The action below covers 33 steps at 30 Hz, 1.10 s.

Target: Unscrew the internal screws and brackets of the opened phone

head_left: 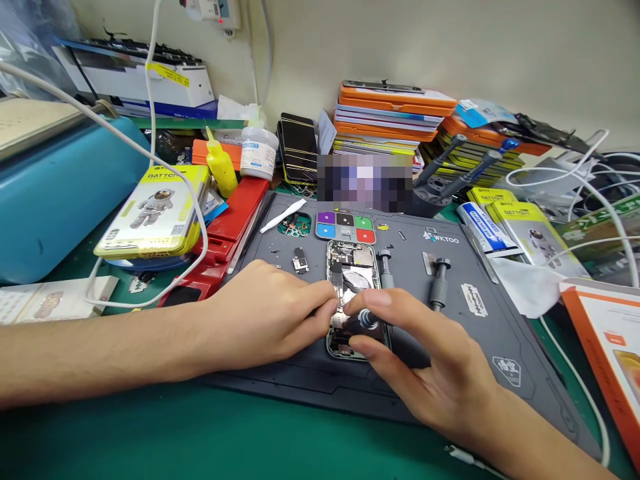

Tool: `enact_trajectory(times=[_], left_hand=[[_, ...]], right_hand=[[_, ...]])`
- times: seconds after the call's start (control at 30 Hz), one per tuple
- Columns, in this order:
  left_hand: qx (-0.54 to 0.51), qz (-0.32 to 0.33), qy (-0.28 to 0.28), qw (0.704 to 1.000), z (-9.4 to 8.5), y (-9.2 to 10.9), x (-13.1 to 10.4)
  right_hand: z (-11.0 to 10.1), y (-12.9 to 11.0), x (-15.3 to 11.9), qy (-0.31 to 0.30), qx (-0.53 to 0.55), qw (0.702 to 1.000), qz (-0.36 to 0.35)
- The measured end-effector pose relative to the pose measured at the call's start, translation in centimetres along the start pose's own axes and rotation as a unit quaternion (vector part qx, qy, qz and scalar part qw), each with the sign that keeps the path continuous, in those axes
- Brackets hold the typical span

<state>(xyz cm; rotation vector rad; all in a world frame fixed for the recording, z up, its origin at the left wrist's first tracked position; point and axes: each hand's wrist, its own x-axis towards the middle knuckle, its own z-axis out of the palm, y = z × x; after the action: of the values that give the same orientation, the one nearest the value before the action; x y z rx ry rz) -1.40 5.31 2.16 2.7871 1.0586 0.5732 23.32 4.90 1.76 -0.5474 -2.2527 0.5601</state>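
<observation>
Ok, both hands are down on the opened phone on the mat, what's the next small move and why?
Probably steady the opened phone with the left hand while the right hand fingertips lift the small part they pinch over its lower half. Both hands' fingertips meet there, the phone's insides lie exposed, and the screwdriver lies untouched on the grey mat, so finger work seems to fit.
</observation>
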Motion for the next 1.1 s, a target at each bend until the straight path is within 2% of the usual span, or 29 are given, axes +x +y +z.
enact_trajectory(times=[0.27, 0.57, 0.87, 1.1], left_hand=[[-0.029, -0.034, -0.046, 0.998, -0.24, 0.16, 0.06], [-0.002, -0.007, -0.009, 1.0, -0.15, 0.05, 0.06], [0.001, -0.006, -0.018, 1.0, -0.25, 0.09, 0.07], [-0.01, -0.006, -0.012, 1.0, -0.39, 0.14, 0.09]], right_hand=[[-0.28, -0.67, 0.21, -0.026, -0.031, 0.999, -0.018], [-0.09, -0.64, -0.02, -0.008, -0.006, 1.0, 0.007], [0.19, -0.28, -0.2, 0.027, -0.013, 1.0, -0.006], [-0.05, -0.3, -0.28, 0.023, -0.02, 0.999, -0.009]])
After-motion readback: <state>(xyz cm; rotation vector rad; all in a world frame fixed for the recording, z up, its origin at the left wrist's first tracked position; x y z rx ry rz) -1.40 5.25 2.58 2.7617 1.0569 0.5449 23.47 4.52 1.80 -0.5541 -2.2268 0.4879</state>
